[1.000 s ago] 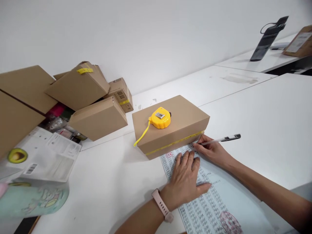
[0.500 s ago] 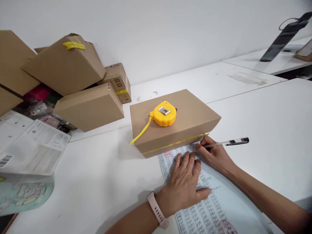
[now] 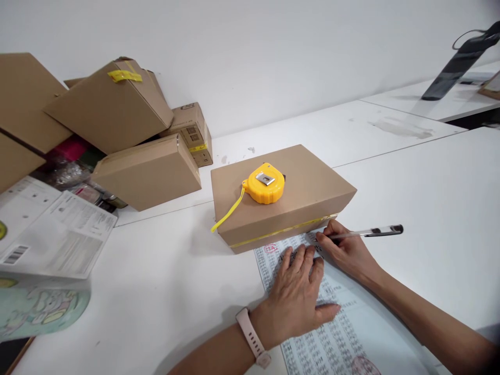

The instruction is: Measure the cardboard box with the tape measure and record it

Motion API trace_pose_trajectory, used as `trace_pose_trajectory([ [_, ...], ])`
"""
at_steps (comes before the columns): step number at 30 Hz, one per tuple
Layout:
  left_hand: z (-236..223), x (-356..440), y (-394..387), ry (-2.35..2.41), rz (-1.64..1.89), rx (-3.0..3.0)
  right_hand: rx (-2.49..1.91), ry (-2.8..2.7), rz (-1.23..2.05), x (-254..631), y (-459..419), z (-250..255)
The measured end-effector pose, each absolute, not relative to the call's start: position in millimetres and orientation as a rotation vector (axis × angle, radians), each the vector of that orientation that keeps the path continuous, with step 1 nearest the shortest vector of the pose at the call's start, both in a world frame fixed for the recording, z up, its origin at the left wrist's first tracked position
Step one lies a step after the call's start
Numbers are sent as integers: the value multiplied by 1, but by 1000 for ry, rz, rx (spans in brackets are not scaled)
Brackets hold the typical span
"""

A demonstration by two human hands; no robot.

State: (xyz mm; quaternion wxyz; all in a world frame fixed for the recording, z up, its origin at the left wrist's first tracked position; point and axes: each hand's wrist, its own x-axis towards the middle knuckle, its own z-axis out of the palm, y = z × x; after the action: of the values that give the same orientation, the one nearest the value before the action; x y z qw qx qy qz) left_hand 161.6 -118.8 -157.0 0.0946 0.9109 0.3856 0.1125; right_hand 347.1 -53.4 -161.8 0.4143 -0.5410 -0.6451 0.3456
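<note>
My left hand [image 3: 299, 297] lies flat, fingers stretched out, on a sheet of paper [image 3: 312, 344] covered in columns of handwriting with red marks. A pen [image 3: 375, 232] with a clear barrel and black cap end is pinched in my right hand [image 3: 347, 250], its tip side hidden by my fingers at the paper's upper part. Just beyond both hands stands a closed cardboard box [image 3: 308, 177] with yellow tape along its near side; it touches or covers the paper's top edge. On the box rests a yellow tape measure [image 3: 265, 183] with its strap hanging over the left edge.
Several cardboard boxes [image 3: 113, 104] are piled at the back left, with plastic-wrapped items beneath. A printed white package [image 3: 66, 229] and a pale green patterned item [image 3: 42, 310] lie at the left. A dark bottle [image 3: 457, 67] stands at the far right on the white table [image 3: 429, 182].
The view has shifted slightly, so the scenery sits a little further right. Both hands hold nearly the same places on the paper, the pen still in the right one.
</note>
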Motion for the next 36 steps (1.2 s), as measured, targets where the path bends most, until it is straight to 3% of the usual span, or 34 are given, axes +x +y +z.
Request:
trace_pose_trajectory([
  [36,-154,161,-119,1167,260,2768,-1328,-1617,850,351,-51,-171],
])
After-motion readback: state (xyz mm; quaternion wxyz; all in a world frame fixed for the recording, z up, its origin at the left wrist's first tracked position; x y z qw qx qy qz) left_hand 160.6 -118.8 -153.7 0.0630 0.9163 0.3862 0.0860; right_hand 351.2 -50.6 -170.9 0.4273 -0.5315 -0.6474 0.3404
